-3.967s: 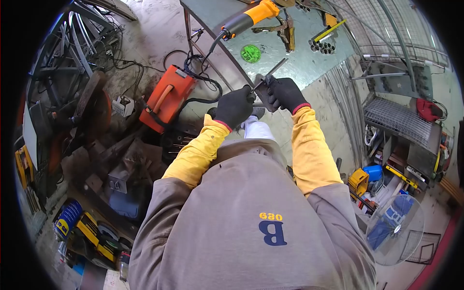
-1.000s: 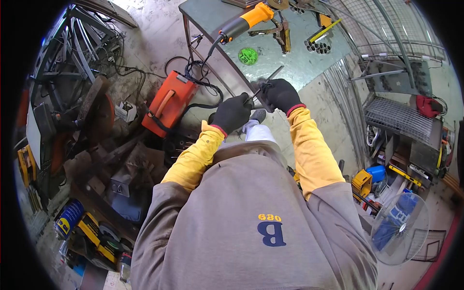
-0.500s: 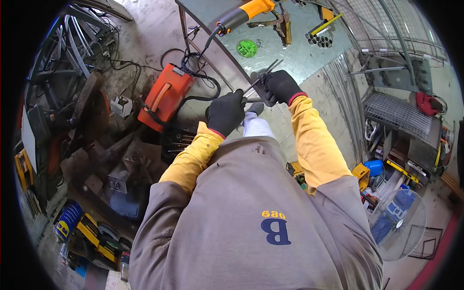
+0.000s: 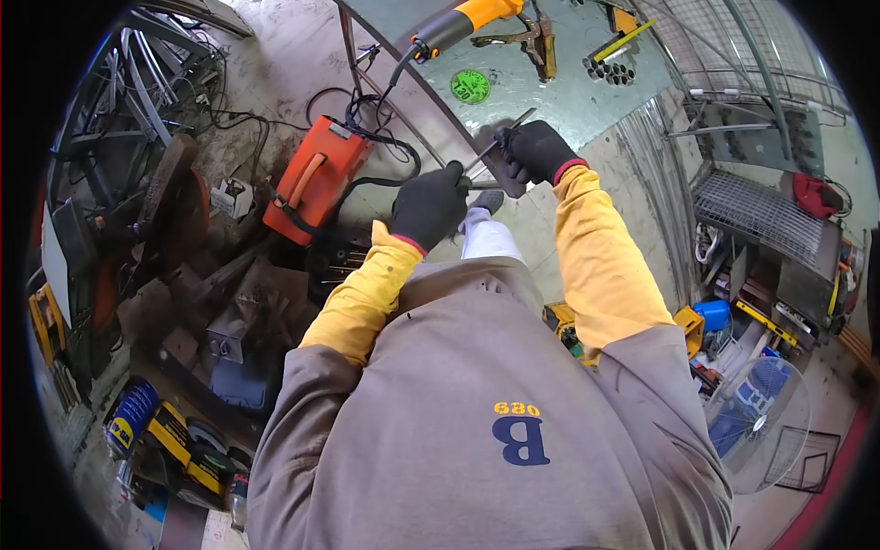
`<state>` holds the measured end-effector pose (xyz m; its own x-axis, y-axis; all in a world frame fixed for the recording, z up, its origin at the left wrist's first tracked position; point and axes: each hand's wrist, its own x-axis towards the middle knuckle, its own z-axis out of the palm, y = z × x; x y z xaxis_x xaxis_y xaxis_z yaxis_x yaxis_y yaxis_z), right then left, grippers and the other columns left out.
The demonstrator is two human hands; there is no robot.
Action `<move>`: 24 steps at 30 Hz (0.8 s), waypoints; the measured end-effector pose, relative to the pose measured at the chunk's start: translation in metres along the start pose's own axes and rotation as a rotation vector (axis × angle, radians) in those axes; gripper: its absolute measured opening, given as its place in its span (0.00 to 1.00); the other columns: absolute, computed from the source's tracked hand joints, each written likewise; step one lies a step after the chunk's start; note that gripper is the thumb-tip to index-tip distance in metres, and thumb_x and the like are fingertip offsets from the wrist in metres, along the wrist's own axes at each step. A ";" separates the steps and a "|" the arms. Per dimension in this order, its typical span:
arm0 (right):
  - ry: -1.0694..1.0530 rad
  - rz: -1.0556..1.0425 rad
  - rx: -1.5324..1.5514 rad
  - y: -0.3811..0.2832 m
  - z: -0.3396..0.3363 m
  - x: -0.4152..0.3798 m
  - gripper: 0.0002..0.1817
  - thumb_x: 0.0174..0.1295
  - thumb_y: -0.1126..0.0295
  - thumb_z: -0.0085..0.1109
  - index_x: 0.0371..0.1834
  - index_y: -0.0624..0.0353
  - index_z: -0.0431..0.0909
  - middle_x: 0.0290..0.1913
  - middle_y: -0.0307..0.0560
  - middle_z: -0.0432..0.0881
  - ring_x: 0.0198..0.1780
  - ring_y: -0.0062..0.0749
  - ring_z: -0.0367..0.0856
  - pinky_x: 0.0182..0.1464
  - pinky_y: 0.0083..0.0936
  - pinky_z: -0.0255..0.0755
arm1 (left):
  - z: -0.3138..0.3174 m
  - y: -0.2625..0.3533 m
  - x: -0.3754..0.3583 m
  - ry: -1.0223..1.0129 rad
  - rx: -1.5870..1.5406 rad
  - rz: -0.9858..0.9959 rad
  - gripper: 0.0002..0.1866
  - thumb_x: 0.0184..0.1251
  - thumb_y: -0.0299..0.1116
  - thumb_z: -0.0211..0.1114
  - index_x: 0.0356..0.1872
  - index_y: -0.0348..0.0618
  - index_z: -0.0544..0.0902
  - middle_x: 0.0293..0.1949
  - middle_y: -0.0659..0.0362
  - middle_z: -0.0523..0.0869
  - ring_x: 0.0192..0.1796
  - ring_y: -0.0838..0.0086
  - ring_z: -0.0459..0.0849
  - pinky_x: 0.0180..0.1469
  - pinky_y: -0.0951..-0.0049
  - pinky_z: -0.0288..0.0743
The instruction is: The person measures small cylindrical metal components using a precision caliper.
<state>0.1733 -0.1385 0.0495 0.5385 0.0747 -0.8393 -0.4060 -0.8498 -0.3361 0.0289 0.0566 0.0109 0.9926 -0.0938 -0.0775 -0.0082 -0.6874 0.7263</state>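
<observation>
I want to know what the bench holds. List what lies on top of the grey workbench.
On the workbench: an orange-handled power tool, a green round disc, a bundle of short tubes, and locking pliers. Its far end is out of frame; the right hand covers the near corner.

The grey metal desk (image 4: 550, 101) carries an orange-handled angle grinder (image 4: 458, 23), a green disc (image 4: 470, 86), locking pliers (image 4: 541, 46) and short tubes (image 4: 612, 70).
</observation>
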 end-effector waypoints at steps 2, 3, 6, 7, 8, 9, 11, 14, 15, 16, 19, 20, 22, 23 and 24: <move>0.008 0.058 0.068 -0.003 0.002 -0.003 0.29 0.81 0.47 0.50 0.33 0.61 0.86 0.26 0.48 0.89 0.21 0.35 0.86 0.22 0.34 0.76 | -0.006 0.005 -0.015 -0.081 -0.015 -0.071 0.09 0.73 0.38 0.66 0.41 0.44 0.82 0.32 0.43 0.87 0.39 0.41 0.87 0.40 0.41 0.77; 0.004 0.059 0.060 -0.005 0.001 -0.006 0.30 0.82 0.45 0.49 0.32 0.60 0.86 0.26 0.48 0.89 0.20 0.34 0.86 0.22 0.33 0.76 | -0.011 0.005 -0.028 -0.082 -0.006 -0.080 0.09 0.73 0.38 0.66 0.41 0.44 0.82 0.32 0.43 0.87 0.39 0.41 0.87 0.40 0.41 0.77; 0.003 0.031 0.033 -0.004 -0.003 -0.002 0.32 0.82 0.44 0.48 0.31 0.60 0.85 0.25 0.48 0.89 0.19 0.34 0.84 0.21 0.33 0.75 | -0.009 0.001 -0.031 -0.061 0.035 -0.114 0.09 0.72 0.38 0.66 0.41 0.44 0.82 0.32 0.43 0.87 0.38 0.41 0.87 0.39 0.42 0.78; 0.001 0.002 0.003 -0.002 -0.004 -0.001 0.32 0.82 0.43 0.48 0.31 0.59 0.85 0.25 0.47 0.88 0.19 0.33 0.84 0.21 0.33 0.75 | -0.007 -0.004 -0.022 -0.052 0.051 -0.085 0.08 0.72 0.38 0.66 0.40 0.44 0.82 0.32 0.43 0.87 0.37 0.42 0.87 0.39 0.42 0.78; -0.002 -0.001 -0.003 -0.003 -0.006 -0.001 0.32 0.82 0.43 0.48 0.31 0.59 0.85 0.25 0.47 0.88 0.19 0.33 0.84 0.21 0.33 0.75 | -0.007 -0.007 -0.014 -0.038 0.067 -0.060 0.08 0.71 0.38 0.66 0.40 0.45 0.83 0.32 0.44 0.87 0.37 0.42 0.87 0.38 0.43 0.78; 0.004 0.025 -0.015 -0.007 -0.008 -0.001 0.31 0.82 0.46 0.49 0.30 0.60 0.86 0.25 0.48 0.88 0.20 0.34 0.85 0.22 0.33 0.75 | -0.013 -0.007 -0.006 0.000 0.044 0.034 0.09 0.72 0.38 0.65 0.40 0.45 0.83 0.32 0.44 0.87 0.37 0.43 0.88 0.39 0.43 0.78; 0.011 0.037 -0.037 -0.012 -0.011 -0.002 0.29 0.82 0.49 0.50 0.29 0.60 0.86 0.25 0.48 0.88 0.20 0.36 0.85 0.23 0.34 0.74 | -0.007 -0.002 0.008 -0.003 0.030 0.028 0.09 0.72 0.39 0.65 0.40 0.45 0.83 0.32 0.44 0.87 0.37 0.43 0.88 0.39 0.43 0.78; 0.020 0.067 -0.002 -0.013 -0.009 -0.004 0.29 0.82 0.49 0.50 0.29 0.59 0.86 0.25 0.48 0.89 0.20 0.35 0.85 0.22 0.34 0.73 | -0.004 0.006 0.001 -0.036 -0.021 0.008 0.11 0.74 0.41 0.63 0.41 0.45 0.83 0.31 0.43 0.87 0.38 0.42 0.88 0.40 0.42 0.78; 0.002 0.071 0.006 -0.013 -0.010 -0.004 0.28 0.82 0.50 0.50 0.30 0.60 0.86 0.26 0.48 0.89 0.21 0.35 0.86 0.23 0.34 0.73 | -0.006 0.007 -0.010 -0.055 -0.017 -0.039 0.11 0.74 0.41 0.63 0.42 0.45 0.83 0.31 0.44 0.88 0.37 0.44 0.88 0.40 0.43 0.79; 0.008 0.075 0.011 -0.012 -0.011 -0.004 0.28 0.82 0.50 0.50 0.30 0.60 0.86 0.26 0.48 0.89 0.21 0.35 0.86 0.23 0.34 0.73 | -0.009 0.007 -0.022 -0.076 -0.014 -0.084 0.11 0.74 0.41 0.63 0.43 0.45 0.83 0.30 0.46 0.89 0.36 0.45 0.89 0.41 0.44 0.79; 0.007 0.042 0.039 -0.008 -0.008 -0.002 0.29 0.82 0.48 0.51 0.31 0.60 0.85 0.25 0.48 0.89 0.20 0.35 0.85 0.23 0.34 0.74 | -0.010 0.005 -0.026 -0.052 0.004 -0.066 0.09 0.73 0.39 0.65 0.40 0.44 0.81 0.31 0.42 0.87 0.38 0.42 0.87 0.40 0.41 0.78; 0.005 0.045 0.038 -0.007 -0.008 -0.002 0.29 0.82 0.48 0.51 0.31 0.60 0.85 0.25 0.48 0.89 0.20 0.35 0.85 0.23 0.34 0.74 | -0.008 0.004 -0.018 -0.029 0.027 -0.056 0.09 0.72 0.38 0.66 0.40 0.44 0.82 0.31 0.43 0.87 0.37 0.43 0.88 0.39 0.42 0.78; -0.009 0.028 -0.043 -0.012 -0.011 -0.001 0.30 0.82 0.46 0.49 0.28 0.57 0.82 0.23 0.44 0.86 0.18 0.32 0.82 0.20 0.32 0.72 | 0.006 0.004 0.019 0.015 0.071 0.034 0.09 0.72 0.39 0.65 0.40 0.45 0.83 0.30 0.46 0.87 0.36 0.45 0.88 0.37 0.45 0.78; -0.034 0.061 -0.051 -0.015 -0.012 0.000 0.30 0.82 0.45 0.49 0.28 0.56 0.82 0.22 0.43 0.85 0.18 0.31 0.81 0.20 0.31 0.72 | 0.010 0.007 0.032 0.036 0.097 0.054 0.09 0.72 0.39 0.65 0.40 0.46 0.82 0.30 0.46 0.87 0.36 0.45 0.88 0.37 0.45 0.78; -0.027 0.058 -0.056 -0.017 -0.015 0.001 0.30 0.82 0.45 0.49 0.28 0.56 0.82 0.22 0.43 0.85 0.18 0.31 0.81 0.20 0.31 0.72 | 0.012 0.011 0.041 0.060 0.120 0.076 0.08 0.73 0.39 0.65 0.39 0.46 0.82 0.30 0.47 0.87 0.36 0.46 0.88 0.37 0.45 0.78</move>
<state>0.1913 -0.1319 0.0607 0.4946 0.0378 -0.8683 -0.3937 -0.8809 -0.2626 0.0682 0.0367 0.0070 0.9939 -0.1084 0.0184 -0.0949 -0.7614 0.6412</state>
